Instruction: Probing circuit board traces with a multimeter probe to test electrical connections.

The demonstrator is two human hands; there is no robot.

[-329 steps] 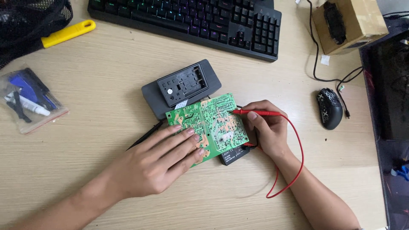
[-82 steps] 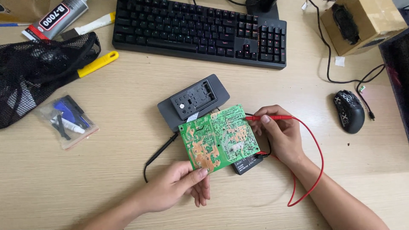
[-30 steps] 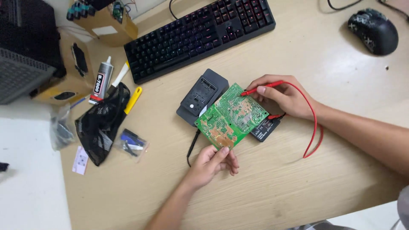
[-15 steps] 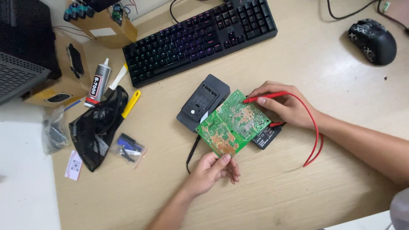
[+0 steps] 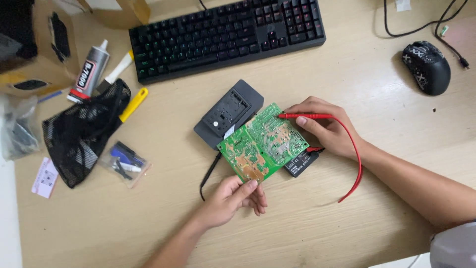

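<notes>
While my left hand (image 5: 233, 198) pinches the near corner of the flat green circuit board (image 5: 263, 144) on the wooden desk (image 5: 347, 74), my right hand (image 5: 327, 131) grips a thin red probe (image 5: 305, 116) against its far edge.

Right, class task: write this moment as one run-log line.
left hand: grips circuit board at its near edge | right hand: holds red probe, tip on board | black meter: partly under board | surface: wooden desk
</notes>
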